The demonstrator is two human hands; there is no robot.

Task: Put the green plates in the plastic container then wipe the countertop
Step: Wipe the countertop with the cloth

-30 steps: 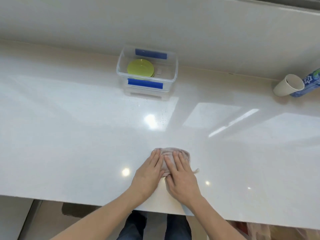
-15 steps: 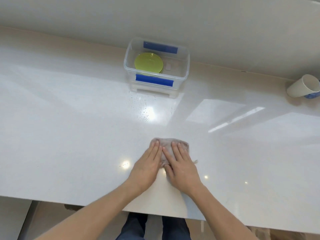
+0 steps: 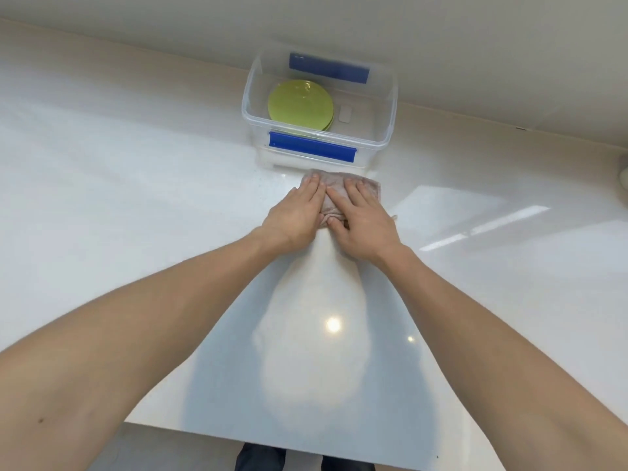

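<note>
A clear plastic container (image 3: 385, 107) with blue clips on its near and far walls stands in the upper centre of the frame, on the glossy white tabletop (image 3: 136, 205) close to the back wall. Inside it, toward its left side, lies a stack of round lime-green plates (image 3: 300, 105); a small white rectangular mark shows on its floor just right of them. The container has no lid on.

Just below the container, a crumpled pinkish-beige cloth (image 3: 334, 188) lies on the tabletop, its far edge almost at the container's near wall. The left hand (image 3: 295, 217) and right hand (image 3: 365, 222) press flat on it side by side, fingers (image 3: 312, 190) stretched out and close together, palms down, gripping nothing. Both bare forearms reach in from the lower corners.
</note>
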